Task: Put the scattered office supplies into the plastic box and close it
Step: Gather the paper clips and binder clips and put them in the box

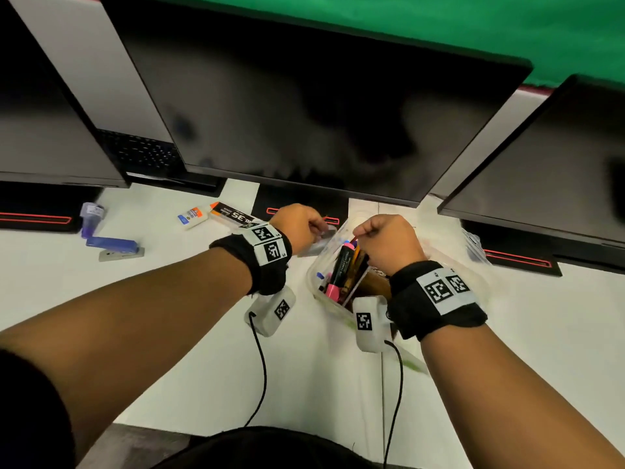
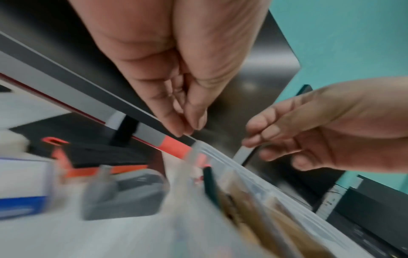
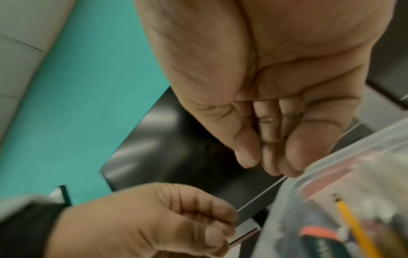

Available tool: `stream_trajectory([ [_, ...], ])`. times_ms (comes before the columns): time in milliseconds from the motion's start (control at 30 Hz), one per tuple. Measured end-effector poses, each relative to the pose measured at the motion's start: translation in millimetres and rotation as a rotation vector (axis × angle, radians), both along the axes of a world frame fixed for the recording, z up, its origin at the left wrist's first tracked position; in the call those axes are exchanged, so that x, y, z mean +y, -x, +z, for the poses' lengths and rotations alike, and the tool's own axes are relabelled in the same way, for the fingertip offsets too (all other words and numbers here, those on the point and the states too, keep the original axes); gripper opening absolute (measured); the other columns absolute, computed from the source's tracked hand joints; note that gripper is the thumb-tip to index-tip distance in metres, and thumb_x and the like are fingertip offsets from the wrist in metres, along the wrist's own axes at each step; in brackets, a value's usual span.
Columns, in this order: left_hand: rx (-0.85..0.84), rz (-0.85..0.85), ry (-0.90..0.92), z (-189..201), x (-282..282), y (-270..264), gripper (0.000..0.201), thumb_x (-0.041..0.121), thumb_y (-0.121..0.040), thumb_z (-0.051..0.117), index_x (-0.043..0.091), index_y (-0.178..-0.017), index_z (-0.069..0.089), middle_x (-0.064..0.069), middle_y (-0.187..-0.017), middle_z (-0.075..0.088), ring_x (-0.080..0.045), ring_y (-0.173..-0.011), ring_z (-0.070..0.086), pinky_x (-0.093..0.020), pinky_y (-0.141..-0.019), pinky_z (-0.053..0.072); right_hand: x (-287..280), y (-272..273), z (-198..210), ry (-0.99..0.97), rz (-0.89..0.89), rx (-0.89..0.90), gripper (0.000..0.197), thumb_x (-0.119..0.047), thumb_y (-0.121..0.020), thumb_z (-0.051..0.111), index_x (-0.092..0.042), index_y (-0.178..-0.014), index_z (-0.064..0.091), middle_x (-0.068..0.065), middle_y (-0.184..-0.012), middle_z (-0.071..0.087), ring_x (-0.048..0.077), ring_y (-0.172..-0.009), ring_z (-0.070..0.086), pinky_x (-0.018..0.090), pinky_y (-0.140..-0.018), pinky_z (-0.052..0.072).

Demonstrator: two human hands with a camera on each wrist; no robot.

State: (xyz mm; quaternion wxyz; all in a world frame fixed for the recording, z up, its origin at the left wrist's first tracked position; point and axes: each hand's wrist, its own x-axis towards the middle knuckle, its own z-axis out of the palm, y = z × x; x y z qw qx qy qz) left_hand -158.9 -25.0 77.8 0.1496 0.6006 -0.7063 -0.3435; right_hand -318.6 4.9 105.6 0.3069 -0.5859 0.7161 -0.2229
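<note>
A clear plastic box [image 1: 315,280] stands open on the white desk, holding a pink highlighter [image 1: 339,269], pencils and other pens. My left hand [image 1: 316,228] hovers at the box's far left corner, thumb and fingers pinched together [image 2: 187,131], with nothing visible between them. My right hand [image 1: 363,233] is curled into a fist over the box. In the right wrist view its fingertips [image 3: 287,172] sit at the box rim [image 3: 353,148]. A yellow pencil [image 3: 353,227] shows inside. A blurred grey item [image 2: 123,197] lies on the desk beside the box.
Loose on the desk at left are a glue bottle [image 1: 192,216], a black-and-orange packet [image 1: 233,214], a blue stapler [image 1: 115,247] and a purple-clear item [image 1: 91,214]. A clear plastic piece [image 1: 473,243] lies at right. Three dark monitors [image 1: 304,113] wall off the back.
</note>
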Motion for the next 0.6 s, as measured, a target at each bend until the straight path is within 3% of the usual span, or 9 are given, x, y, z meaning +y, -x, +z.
stream_trajectory([
  [67, -0.043, 0.019, -0.011, -8.1, 0.8, -34.3, 0.023, 0.002, -0.085, 0.060, 0.012, -0.103, 0.071, -0.004, -0.104, 0.071, -0.011, -0.087, 0.062, -0.019, -0.076, 0.044, 3.4, -30.7, -0.9, -0.006, 0.092, -0.020, 0.021, 0.000, -0.085, 0.056, -0.015, -0.081, 0.070, 0.001, -0.086, 0.065, 0.018, -0.084, 0.060, 0.030, -0.085, 0.051],
  [133, -0.112, 0.016, -0.038, -17.7, 2.9, -66.4, 0.023, 0.002, -0.087, 0.058, 0.009, -0.105, 0.070, -0.008, -0.108, 0.070, -0.018, -0.096, 0.064, -0.022, -0.084, 0.046, 6.4, -62.7, -6.1, -0.037, 0.188, -0.014, 0.019, 0.000, -0.085, 0.056, -0.009, -0.086, 0.072, 0.006, -0.092, 0.068, 0.019, -0.085, 0.061, 0.032, -0.087, 0.052],
  [333, -0.400, -0.077, -0.204, -48.1, 20.8, -136.6, 0.034, 0.018, -0.086, 0.066, 0.014, -0.119, 0.062, -0.004, -0.123, 0.062, -0.020, -0.116, 0.055, -0.025, -0.097, 0.040, 14.3, -129.8, -52.2, -0.199, 0.420, 0.262, 0.026, -0.005, -0.087, 0.053, -0.010, -0.107, 0.069, 0.009, -0.119, 0.064, 0.023, -0.110, 0.059, 0.027, -0.096, 0.045],
  [467, -0.500, -0.087, -0.321, -77.0, 39.6, -158.7, 0.063, 0.039, -0.077, 0.073, 0.016, -0.130, 0.049, -0.007, -0.132, 0.049, -0.024, -0.123, 0.048, -0.031, -0.101, 0.038, 22.8, -148.4, -94.1, -0.305, 0.476, 0.338, 0.041, -0.013, -0.092, 0.050, -0.011, -0.133, 0.049, 0.009, -0.141, 0.046, 0.023, -0.131, 0.042, 0.024, -0.108, 0.027],
  [600, -0.469, -0.111, -0.368, -104.9, 55.3, -160.9, 0.091, 0.030, -0.070, 0.080, 0.015, -0.144, 0.029, -0.011, -0.141, 0.034, -0.030, -0.130, 0.040, -0.035, -0.108, 0.034, 14.7, -159.2, -128.3, -0.330, 0.526, 0.391, 0.063, -0.019, -0.093, 0.050, -0.009, -0.148, 0.021, 0.008, -0.158, 0.014, 0.024, -0.143, 0.022, 0.027, -0.117, 0.016],
])
